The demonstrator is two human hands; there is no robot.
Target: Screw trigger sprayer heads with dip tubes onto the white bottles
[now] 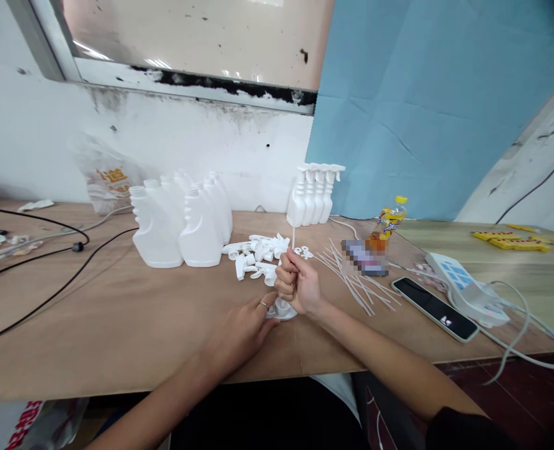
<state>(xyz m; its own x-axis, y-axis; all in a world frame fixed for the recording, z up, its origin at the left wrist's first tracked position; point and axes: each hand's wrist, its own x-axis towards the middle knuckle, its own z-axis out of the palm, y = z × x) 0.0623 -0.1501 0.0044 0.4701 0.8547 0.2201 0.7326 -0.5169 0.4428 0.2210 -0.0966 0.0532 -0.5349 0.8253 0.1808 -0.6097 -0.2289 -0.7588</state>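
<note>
My left hand (246,322) is wrapped round a white bottle (282,310) low over the table's near part; most of the bottle is hidden. Above it, my right hand (296,281) is closed round a thin white tube (293,237) that sticks up from the fist. White spray heads (258,248) lie in a pile just behind my hands. Small white rings (303,252) sit beside the pile. Loose white tubes (351,278) are spread to the right of my right hand.
Open white bottles (202,228) stand at the left. Bottles with spray heads (310,199) stand at the back. Rightward are a drink bottle (389,224), a phone (435,309) and a power strip (466,289). Black cables (65,284) cross the left side.
</note>
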